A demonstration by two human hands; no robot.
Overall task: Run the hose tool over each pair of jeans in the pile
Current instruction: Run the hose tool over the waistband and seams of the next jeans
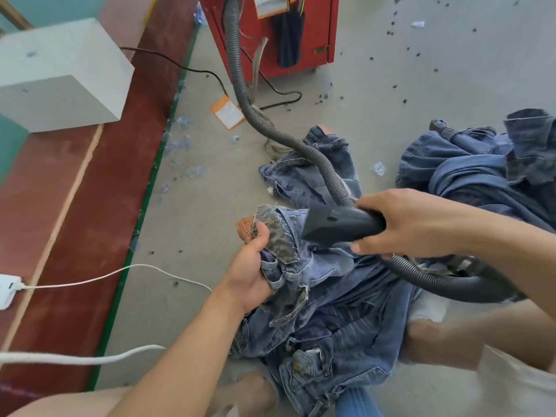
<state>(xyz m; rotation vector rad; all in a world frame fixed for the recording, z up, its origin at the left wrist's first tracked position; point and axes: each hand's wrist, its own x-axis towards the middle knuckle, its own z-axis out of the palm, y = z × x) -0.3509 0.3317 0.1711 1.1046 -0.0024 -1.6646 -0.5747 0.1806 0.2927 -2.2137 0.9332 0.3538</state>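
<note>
Looking from the left side, we see a white box (60,76) standing on a red-brown strip of floor (75,191), and a white charger (7,290) that is cut off by the left edge; its white cable (120,270) runs across the grey concrete floor (195,191). A second, thicker white cord (84,358) enters from the left edge, and we cannot tell where it begins.

Further right, our left hand (251,270) is closed around the waistband of a pair of jeans (316,296), with the fingers curled into the cloth beside a brown leather label (246,229). The lower part of these jeans lies on our lap and is cut off at the bottom.

A grey ribbed hose (237,73) comes down from a red cabinet (270,34), whose top is out of view, crosses another pair of jeans on the floor (304,176) and loops behind our right arm. Our right hand (415,224) grips the black nozzle (340,222) of the hose tool; its wide mouth touches the held jeans just beside the waistband.

At the far right a pile of jeans (481,167) lies on the floor, partly hidden by our right arm and cut off by the edge. Small dark scraps (394,85) are scattered on the floor; they are too small to identify.
</note>
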